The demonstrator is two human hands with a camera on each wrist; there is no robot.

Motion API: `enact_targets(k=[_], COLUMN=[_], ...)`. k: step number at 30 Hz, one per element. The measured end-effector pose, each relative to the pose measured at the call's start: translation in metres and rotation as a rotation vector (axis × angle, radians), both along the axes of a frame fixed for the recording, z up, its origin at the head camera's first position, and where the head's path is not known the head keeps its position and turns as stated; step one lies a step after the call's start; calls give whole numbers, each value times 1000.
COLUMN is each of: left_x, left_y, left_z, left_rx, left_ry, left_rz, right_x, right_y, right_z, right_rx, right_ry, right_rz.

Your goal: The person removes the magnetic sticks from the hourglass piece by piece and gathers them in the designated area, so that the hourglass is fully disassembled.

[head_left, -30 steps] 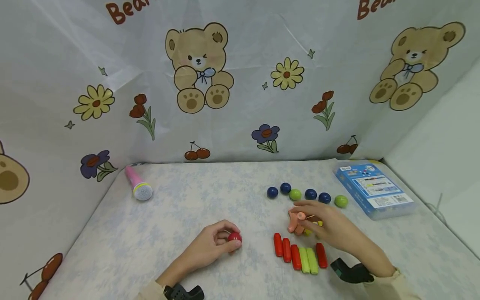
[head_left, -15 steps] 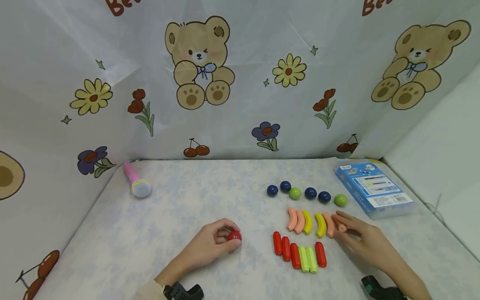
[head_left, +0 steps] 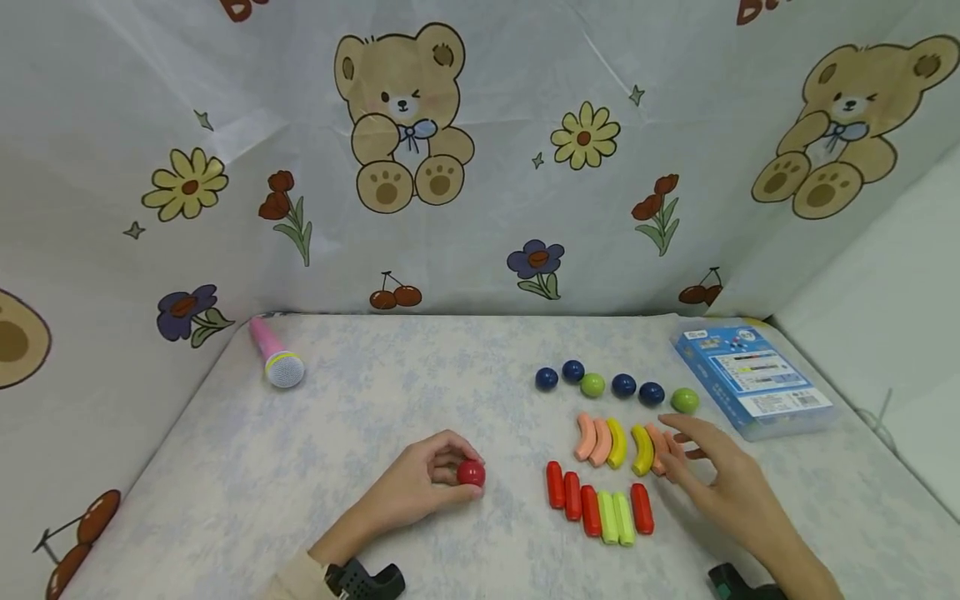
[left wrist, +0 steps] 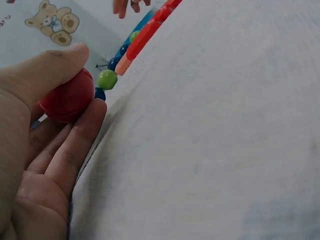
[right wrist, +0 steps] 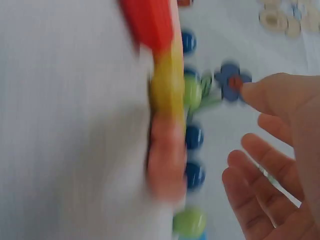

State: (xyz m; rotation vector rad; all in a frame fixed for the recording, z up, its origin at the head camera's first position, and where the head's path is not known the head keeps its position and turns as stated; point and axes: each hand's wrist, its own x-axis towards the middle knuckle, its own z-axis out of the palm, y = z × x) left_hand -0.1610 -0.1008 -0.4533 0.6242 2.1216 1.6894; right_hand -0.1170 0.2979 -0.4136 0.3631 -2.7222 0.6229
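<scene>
My left hand (head_left: 416, 482) pinches a shiny red ball (head_left: 471, 472) between thumb and fingers, low over the table. The left wrist view shows the ball (left wrist: 70, 97) against the fingertips. My right hand (head_left: 727, 487) is at the right end of a row of curved pieces, fingers spread and partly hiding the last peach piece. Nothing lies between its fingers (right wrist: 280, 165) in the right wrist view. That row has peach pieces (head_left: 585, 437) and yellow ones (head_left: 617, 443). Nearer me lie red rods (head_left: 592, 511) and two light green rods (head_left: 623, 518).
Behind the curved pieces is a row of dark blue balls (head_left: 623, 385) and green balls (head_left: 592, 384). A blue-labelled box (head_left: 753, 375) lies at the back right. A pink toy microphone (head_left: 277, 357) lies at the back left, before a bear-print cloth (head_left: 465, 275).
My right hand has moved right from above the row's left part, carrying a peach piece to the right end, and let go of it. The left hand keeps the red ball in place.
</scene>
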Motion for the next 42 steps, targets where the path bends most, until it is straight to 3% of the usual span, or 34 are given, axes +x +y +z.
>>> enact_targets(k=[2,6,11,14,17,21,25,28,31,35,38,42], left_x=[1,1,0,1,2,2,0,-3,-6,-5,-4,-2], left_y=[-1,-2,-1,0,2,4,8,12,13,13,14,16], left_z=[-1,-1,-1,-3,-4,-5,-4,-3,-3,-6,-9,-12], left_rx=[6,9,-3,16,38,71,92,80,47,20,18,24], left_ry=[18,65,44,8,-7,-27,-48,-46,-36,-39,-49,-51], left_rz=[-3,-25,-56,-75,-94,-98,-88,-75,-56,-47,-56,-68], right_x=[4,8,-1,-8,-12,-16,-32,-59,-98,-142,-155,-156], right_y=[-24,-77,-127,-146,-156,-155,-140,-116,-84,-42,-23,-13], right_z=[4,13,18,14,11,12,18,23,25,19,9,-1], right_rx=[-1,37,69,68,54,27,6,-28,-73,-54,11,59], right_ry=[43,12,-25,-43,-88,-167,-165,-111,-85,-152,-223,-282], right_rz=[78,291,532,614,635,637,616,505,321,131,74,54])
